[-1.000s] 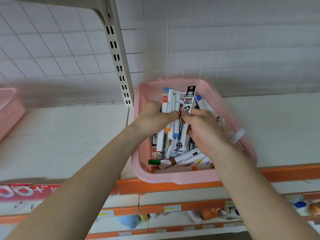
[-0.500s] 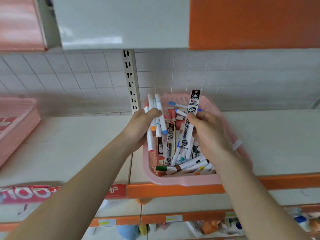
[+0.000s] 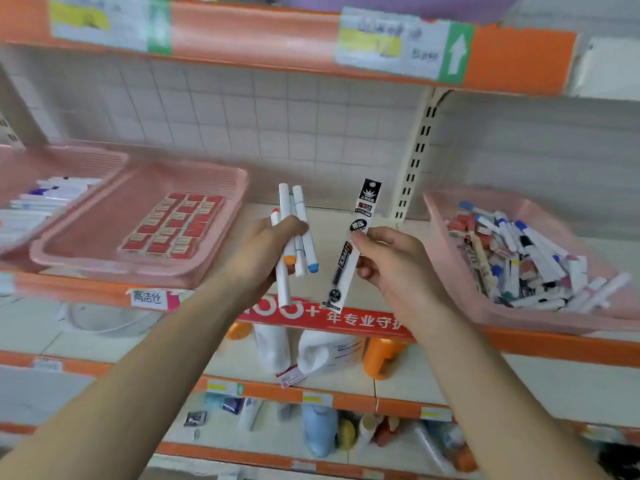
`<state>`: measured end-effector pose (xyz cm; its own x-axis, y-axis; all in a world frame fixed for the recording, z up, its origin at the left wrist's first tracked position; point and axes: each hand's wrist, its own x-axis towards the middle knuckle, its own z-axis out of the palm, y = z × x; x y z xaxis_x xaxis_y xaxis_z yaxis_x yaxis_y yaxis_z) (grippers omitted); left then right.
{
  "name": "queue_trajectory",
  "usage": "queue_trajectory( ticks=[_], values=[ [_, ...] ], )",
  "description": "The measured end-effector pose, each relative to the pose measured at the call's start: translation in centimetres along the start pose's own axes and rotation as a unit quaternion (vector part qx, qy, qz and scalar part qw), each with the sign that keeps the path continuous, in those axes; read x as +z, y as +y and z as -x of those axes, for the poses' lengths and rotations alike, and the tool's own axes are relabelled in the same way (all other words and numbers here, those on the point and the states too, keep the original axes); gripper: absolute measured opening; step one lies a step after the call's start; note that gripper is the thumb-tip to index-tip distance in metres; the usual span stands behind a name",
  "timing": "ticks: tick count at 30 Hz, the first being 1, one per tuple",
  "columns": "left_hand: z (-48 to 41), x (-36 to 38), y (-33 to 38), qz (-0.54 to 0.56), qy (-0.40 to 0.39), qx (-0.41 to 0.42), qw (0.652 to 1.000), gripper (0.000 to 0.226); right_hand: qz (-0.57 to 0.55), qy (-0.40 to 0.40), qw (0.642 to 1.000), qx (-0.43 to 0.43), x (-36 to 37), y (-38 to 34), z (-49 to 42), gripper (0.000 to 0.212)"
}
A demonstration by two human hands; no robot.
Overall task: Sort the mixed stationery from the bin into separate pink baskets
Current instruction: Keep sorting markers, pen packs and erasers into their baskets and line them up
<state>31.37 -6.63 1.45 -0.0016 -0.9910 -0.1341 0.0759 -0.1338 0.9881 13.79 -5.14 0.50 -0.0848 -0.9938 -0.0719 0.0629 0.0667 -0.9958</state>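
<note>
Left hand: the left hand [image 3: 266,251] has its fingers wrapped round a bundle of white markers [image 3: 294,233], held upright with the coloured ends down.
Right hand: the right hand [image 3: 391,265] pinches a black refill packet [image 3: 356,244] near its middle, thumb on the front.
Bin: the mixed bin [image 3: 450,271] sits at the far right of the shelf, well heaped.
Baskets: just left of the hands is the eraser basket [image 3: 86,244], with red erasers [image 3: 176,223] in rows. Past it is the marker basket [image 3: 114,161], with white markers inside.
Step in hand: carrying both loads to their baskets, I'd say.
Doing it well: take the bundle right over the erasers to the far basket and lay it flat. One marker hangs low, so squeeze firmly. No refill basket shows here, so keep that pinch.
Since half a second ago: both hands were over the bin. Now they're out over bare shelf, and the bin has slid off to the right.
</note>
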Motion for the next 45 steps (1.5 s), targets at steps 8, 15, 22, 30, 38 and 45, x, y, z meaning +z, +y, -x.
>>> queue_trajectory(
  ticks=[8,15,22,30,38,45],
  values=[
    [4.3,-14.2,-0.3,0.002,0.031,0.023,0.999,0.013,0.015,-0.046,0.999,-0.010,12.4,1.8,4.5,0.014],
    [5.4,-19.7,-0.8,0.000,0.026,0.027,0.999,0.017,0.020,-0.045,0.999,-0.007,18.0,2.5,6.2,0.007],
    [3.8,-22.6,0.5,-0.023,0.048,0.019,0.998,0.019,0.003,-0.071,0.997,-0.014,21.4,1.3,3.1,0.009],
    [-0.6,-27.1,2.3,-0.045,0.096,0.024,0.994,0.018,0.021,-0.144,0.989,-0.030,27.4,1.2,-3.2,0.013],
    [-4.3,-32.6,4.1,-0.035,0.147,0.023,0.988,0.025,0.055,-0.202,0.976,-0.057,33.5,-0.2,-8.0,0.016],
    [-7.8,-37.1,4.4,-0.030,0.129,0.030,0.991,0.026,0.086,-0.179,0.978,-0.059,38.2,-0.1,-10.1,0.014]
  ],
)
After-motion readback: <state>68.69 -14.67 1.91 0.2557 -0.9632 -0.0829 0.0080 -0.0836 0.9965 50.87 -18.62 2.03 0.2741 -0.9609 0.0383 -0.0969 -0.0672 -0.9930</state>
